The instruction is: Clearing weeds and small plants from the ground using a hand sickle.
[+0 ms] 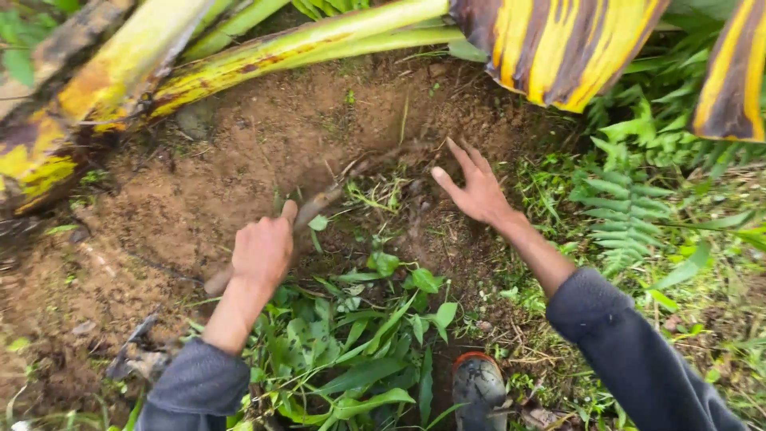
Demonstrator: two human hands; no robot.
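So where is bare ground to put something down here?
Bare soil lies between the yellow stalks and the left hand. Crowded: leafy weeds between the arms, ferns beyond the right hand.

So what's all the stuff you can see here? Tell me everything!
banana plant stalks: several, yellow-green with brown blotches, top left
dying banana leaves: two, yellow and dark brown, top right
soil: one patch, brown, bare, centre left
weeds: a clump, green, bottom centre
ferns: a few, green, right
tool handle: one, brown, blurred, gripped in the left hand
boot: one, dark, muddy, orange rim, bottom centre
sleeves: two, dark blue-grey
left hand: closed round the tool handle
right hand: open, fingers spread above the soil
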